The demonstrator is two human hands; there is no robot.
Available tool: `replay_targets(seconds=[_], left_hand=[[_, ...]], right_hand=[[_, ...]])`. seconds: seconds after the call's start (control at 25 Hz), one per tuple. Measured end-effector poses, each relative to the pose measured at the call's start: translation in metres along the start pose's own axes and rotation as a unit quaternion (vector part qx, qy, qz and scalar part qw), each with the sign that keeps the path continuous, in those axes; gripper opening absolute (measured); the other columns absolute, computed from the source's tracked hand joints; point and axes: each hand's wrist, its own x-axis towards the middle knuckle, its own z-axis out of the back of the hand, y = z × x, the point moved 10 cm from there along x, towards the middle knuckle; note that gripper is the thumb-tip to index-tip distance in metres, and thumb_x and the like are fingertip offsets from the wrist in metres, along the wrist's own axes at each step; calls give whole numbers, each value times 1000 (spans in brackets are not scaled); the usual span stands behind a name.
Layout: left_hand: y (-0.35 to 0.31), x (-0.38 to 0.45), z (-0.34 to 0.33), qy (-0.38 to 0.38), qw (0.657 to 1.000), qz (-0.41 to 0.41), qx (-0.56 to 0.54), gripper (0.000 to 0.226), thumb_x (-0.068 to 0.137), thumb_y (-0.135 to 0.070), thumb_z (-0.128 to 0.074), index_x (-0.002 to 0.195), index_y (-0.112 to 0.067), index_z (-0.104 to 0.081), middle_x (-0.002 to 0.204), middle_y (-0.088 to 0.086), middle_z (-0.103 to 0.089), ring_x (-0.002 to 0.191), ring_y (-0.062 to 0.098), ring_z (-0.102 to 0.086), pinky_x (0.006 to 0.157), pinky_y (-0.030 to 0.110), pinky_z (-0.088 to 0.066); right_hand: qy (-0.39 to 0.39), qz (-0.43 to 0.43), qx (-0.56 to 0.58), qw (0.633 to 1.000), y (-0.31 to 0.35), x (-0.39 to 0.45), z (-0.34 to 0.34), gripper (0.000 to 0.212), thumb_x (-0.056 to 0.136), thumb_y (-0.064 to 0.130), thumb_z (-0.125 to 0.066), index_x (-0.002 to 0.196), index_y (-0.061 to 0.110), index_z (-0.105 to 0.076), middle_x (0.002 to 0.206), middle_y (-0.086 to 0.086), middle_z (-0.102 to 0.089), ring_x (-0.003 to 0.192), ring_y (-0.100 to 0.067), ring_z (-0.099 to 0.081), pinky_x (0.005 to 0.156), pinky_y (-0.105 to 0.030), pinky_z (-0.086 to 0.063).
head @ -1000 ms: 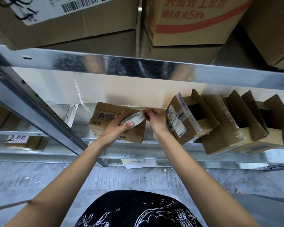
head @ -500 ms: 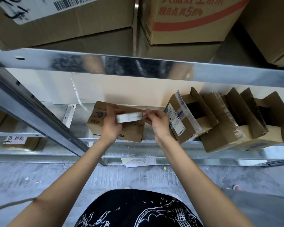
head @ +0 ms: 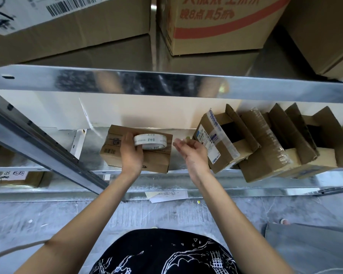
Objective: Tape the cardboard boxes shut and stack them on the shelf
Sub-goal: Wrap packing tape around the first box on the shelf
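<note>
Head view: the left hand [head: 131, 155] is gripping a roll of white tape [head: 150, 142], fingers curled round its near-left rim, and holding it just over the closed small box [head: 135, 149] that is sitting on the lower shelf [head: 83, 135] at about eleven o'clock from the picture's middle. The right hand [head: 192, 153] is hovering at about one o'clock, just right of the roll, palm turned up, fingers loosely spread and holding nothing. Further right, at two to three o'clock, a labelled open box [head: 214, 143] is leaning with its flaps up, and beside it more open boxes [head: 285, 147] are waiting in a row. Larger cartons [head: 216, 24] are resting on the upper shelf at twelve o'clock.

The step in hand is likely finding the tape's free end. To do it well, the right fingertips should be picking at the roll's edge while the left is keeping the roll steady, then drawing the strip straight along the box's seam and pressing it flat, with overhang down both ends. Whether this small box is already sealed I cannot tell.
</note>
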Motion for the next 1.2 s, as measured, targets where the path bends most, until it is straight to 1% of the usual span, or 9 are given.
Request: replay_targets(seconds=[0.08, 0.16, 0.36, 0.48, 0.6, 0.76, 0.96, 1.08, 1.2], left_hand=[[-2, 2, -4, 4, 1000, -3, 14, 22, 85, 11, -41, 99, 2, -55, 101, 20, -56, 93, 30, -51, 73, 23, -33], [-4, 2, -8, 12, 1000, -9, 18, 17, 87, 8, -43, 98, 1, -55, 101, 19, -56, 93, 30, -51, 73, 24, -33], [-14, -6, -5, 16, 1000, -22, 3, 22, 91, 6, -40, 100, -2, -58, 93, 5, -61, 85, 19, -55, 72, 19, -37], [-20, -1, 2, 4, 999, -34, 15, 24, 88, 11, -35, 100, 1, -54, 87, 8, -62, 76, 21, -57, 64, 18, -36], [-20, 1, 2, 7, 999, -31, 28, 23, 89, 10, -35, 104, 3, -50, 90, 15, -64, 77, 24, -58, 61, 19, -37], [-25, -2, -1, 13, 998, -51, 27, 21, 91, 9, -35, 103, 0, -49, 91, 15, -65, 82, 28, -63, 64, 31, -47], [-29, -2, -4, 29, 997, -65, 41, 18, 90, 8, -36, 98, -2, -49, 88, 15, -65, 79, 28, -62, 66, 41, -52], [-30, -3, -4, 33, 996, -72, 49, 18, 90, 8, -37, 97, -2, -49, 85, 14, -64, 77, 27, -61, 64, 40, -51], [-33, -3, -6, 37, 995, -79, 57, 18, 90, 7, -38, 98, -4, -50, 84, 12, -62, 76, 24, -59, 62, 34, -46]], right_hand=[[-74, 6, -36, 997, -2, 5, 15, 21, 85, -12, -59, 77, 5, -49, 76, -8, -59, 66, -19, -67, 67, -19, -57], [-118, -13, -60, 991, -9, 9, 24, 20, 87, -10, -58, 76, 5, -50, 80, -9, -58, 65, -20, -63, 59, -19, -55], [-67, -131, -72, 987, -40, 12, 21, 13, 94, -5, -47, 86, 4, -53, 86, -12, -62, 78, -25, -61, 73, -32, -52], [-51, -142, -70, 986, -42, 13, 16, 14, 95, -6, -44, 88, 2, -53, 87, -14, -63, 79, -24, -63, 80, -35, -54], [-85, -133, -90, 983, -42, 13, 19, 14, 95, -5, -47, 85, 4, -52, 85, -11, -63, 79, -23, -63, 83, -35, -53], [-118, -115, -113, 980, -45, 16, 26, 16, 92, 0, -56, 80, 9, -52, 95, -15, -65, 89, -25, -64, 78, -34, -54], [-132, -135, -90, 978, -57, 22, 31, 15, 90, -2, -59, 80, 8, -54, 99, -15, -65, 90, -25, -64, 80, -33, -55], [-135, -147, -62, 978, -62, 23, 33, 11, 90, -5, -58, 84, 5, -55, 101, -16, -64, 90, -24, -62, 71, -27, -54], [-135, -154, -38, 978, -67, 24, 34, 7, 90, -7, -56, 94, -2, -58, 101, -17, -64, 89, -24, -62, 73, -26, -53]])
